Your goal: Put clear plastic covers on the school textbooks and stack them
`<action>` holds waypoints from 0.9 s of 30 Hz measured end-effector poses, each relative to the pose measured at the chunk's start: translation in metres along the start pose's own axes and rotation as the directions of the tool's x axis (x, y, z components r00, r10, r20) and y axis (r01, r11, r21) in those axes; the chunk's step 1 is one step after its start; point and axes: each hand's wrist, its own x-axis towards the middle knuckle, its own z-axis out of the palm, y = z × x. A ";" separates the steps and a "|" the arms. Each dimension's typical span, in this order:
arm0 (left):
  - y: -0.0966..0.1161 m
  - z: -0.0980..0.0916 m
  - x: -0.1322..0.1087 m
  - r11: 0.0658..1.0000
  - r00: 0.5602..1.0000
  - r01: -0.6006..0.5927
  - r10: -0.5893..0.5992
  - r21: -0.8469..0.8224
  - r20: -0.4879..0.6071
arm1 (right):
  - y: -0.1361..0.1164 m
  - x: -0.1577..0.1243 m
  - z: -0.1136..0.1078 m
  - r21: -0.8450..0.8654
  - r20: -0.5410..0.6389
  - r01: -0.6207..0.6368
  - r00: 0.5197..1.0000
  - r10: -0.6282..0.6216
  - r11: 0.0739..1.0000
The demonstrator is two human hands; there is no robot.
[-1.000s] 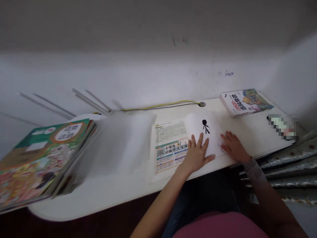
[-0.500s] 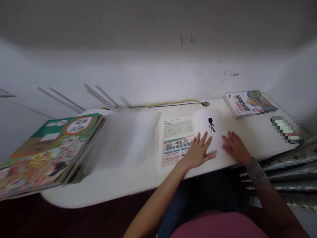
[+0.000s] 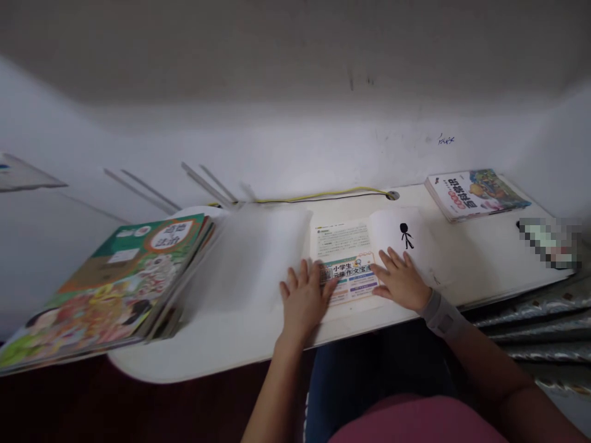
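An open book (image 3: 344, 237) lies on the white desk, a printed page with a large colourful box on its left side. Its right-hand page (image 3: 392, 227) is mostly white with a small black stick figure drawn on it. My left hand (image 3: 302, 298) rests with fingers spread over the left edge of the printed page. Across the white page's lower part lies my right hand (image 3: 401, 280), fingers spread and fingertips at the middle of the book. A wristband is on my right wrist. Neither hand holds anything.
At the left, a stack of books (image 3: 124, 264) has a green illustrated cover on top. Another pile of books (image 3: 475, 194) lies at the back right, with a phone-like pixelated object (image 3: 547, 243) near it. A yellow cable (image 3: 323, 195) runs along the wall to a desk hole.
My left hand has moved left from the book's middle to the printed page's left edge. My right hand has moved left onto the white page. The view has shifted slightly.
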 end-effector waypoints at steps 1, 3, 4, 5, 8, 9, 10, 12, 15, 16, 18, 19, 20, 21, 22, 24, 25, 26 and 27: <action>-0.004 0.000 -0.001 1.000 1.000 0.019 -0.019 -0.005 0.013 | 0.000 0.001 0.003 0.000 0.010 -0.029 1.000 0.029 1.000; -0.011 0.002 -0.003 0.999 0.999 0.029 -0.029 -0.025 0.033 | 0.003 0.000 0.008 0.002 0.016 -0.060 0.998 0.060 0.998; -0.014 0.004 -0.003 0.999 0.999 0.028 -0.026 -0.040 0.034 | 0.004 -0.001 0.010 0.003 0.014 -0.067 0.998 0.067 0.998; -0.017 0.006 -0.003 0.998 0.999 0.025 -0.023 -0.056 0.031 | 0.004 -0.002 0.012 0.004 0.009 -0.073 0.997 0.073 0.997; -0.020 0.010 -0.004 0.995 1.000 0.022 -0.021 -0.094 0.007 | 0.006 -0.004 0.014 0.004 -0.002 -0.084 0.996 0.084 0.996; -0.020 0.010 -0.004 0.995 1.000 0.020 -0.020 -0.097 0.003 | 0.006 -0.003 0.015 0.005 -0.003 -0.086 0.996 0.086 0.996; -0.020 0.010 -0.004 0.996 1.000 0.020 -0.020 -0.092 0.006 | 0.007 -0.003 0.015 0.005 -0.003 -0.087 0.996 0.087 0.996; -0.018 0.009 -0.004 0.997 0.999 0.030 -0.028 -0.071 0.025 | 0.009 -0.003 0.016 0.002 -0.004 -0.090 0.996 0.090 0.996; -0.015 0.004 -0.003 0.998 0.998 0.038 -0.035 -0.042 0.057 | 0.013 -0.005 0.017 -0.008 -0.008 -0.102 0.995 0.102 0.995; -0.014 0.003 -0.003 0.999 0.998 0.037 -0.035 -0.039 0.061 | 0.014 -0.005 0.018 -0.011 -0.010 -0.106 0.994 0.105 0.994; -0.013 0.002 -0.003 0.999 0.997 0.037 -0.034 -0.040 0.064 | 0.014 -0.007 0.019 -0.013 -0.010 -0.108 0.994 0.108 0.994; -0.013 0.001 -0.003 0.998 0.997 0.038 -0.036 -0.042 0.061 | 0.014 -0.007 0.019 -0.012 -0.010 -0.109 0.994 0.109 0.994; -0.014 0.001 -0.004 0.998 0.998 0.040 -0.037 -0.044 0.057 | 0.014 -0.008 0.020 -0.011 -0.011 -0.108 0.994 0.108 0.994; -0.014 0.002 -0.004 0.998 0.998 0.041 -0.039 -0.046 0.051 | 0.014 -0.008 0.019 -0.010 -0.012 -0.108 0.994 0.108 0.994; -0.014 0.002 -0.004 0.998 0.998 0.041 -0.039 -0.046 0.045 | 0.015 -0.008 0.019 -0.009 -0.013 -0.107 0.994 0.107 0.994; -0.014 0.002 -0.004 0.998 0.999 0.038 -0.036 -0.046 0.041 | 0.016 -0.008 0.018 -0.011 -0.015 -0.109 0.994 0.109 0.994; -0.014 0.002 -0.004 0.998 0.998 0.037 -0.035 -0.046 0.044 | 0.018 -0.008 0.017 -0.013 -0.012 -0.109 0.994 0.109 0.994; -0.014 0.002 -0.004 0.998 0.998 0.036 -0.034 -0.046 0.048 | 0.019 -0.008 0.017 -0.015 -0.008 -0.108 0.994 0.108 0.994; -0.014 0.002 -0.004 0.998 0.998 0.035 -0.033 -0.046 0.050 | 0.021 -0.008 0.016 -0.017 -0.003 -0.108 0.994 0.108 0.994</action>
